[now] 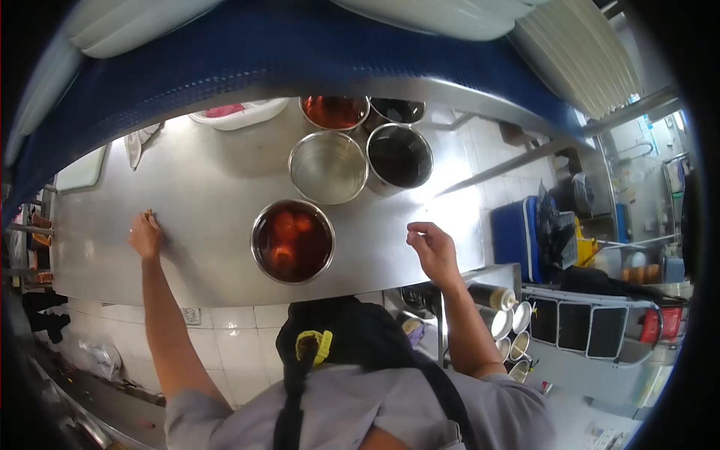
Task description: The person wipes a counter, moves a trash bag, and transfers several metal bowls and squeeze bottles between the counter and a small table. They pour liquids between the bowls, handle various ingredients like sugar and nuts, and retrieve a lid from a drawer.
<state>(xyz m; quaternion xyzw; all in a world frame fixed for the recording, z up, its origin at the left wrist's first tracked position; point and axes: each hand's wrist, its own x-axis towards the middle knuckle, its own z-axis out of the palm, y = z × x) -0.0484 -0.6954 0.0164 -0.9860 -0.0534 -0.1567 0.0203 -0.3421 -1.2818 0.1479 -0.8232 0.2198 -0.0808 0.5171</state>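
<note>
My left hand [145, 234] is closed over the left part of the steel table [202, 202], with a small brownish thing showing at its fingertips, too small to name. My right hand [433, 251] is near the table's right front edge, its fingers curled together; whatever they hold, if anything, is hidden. Between my hands, nearer the right one, stands a round steel pot [293, 241] of dark red liquid with several rounded pieces in it. Behind it are a pot of pale, clear liquid [328, 167] and a pot of dark liquid [400, 157].
At the back stand a pot of reddish liquid [334, 112] and another dark pot [398, 110]. A white tub [247, 116], a cloth [138, 144] and a white board [81, 169] lie further left. A blue-lined shelf with white dishes [577, 56] hangs above. Right: blue box [515, 240].
</note>
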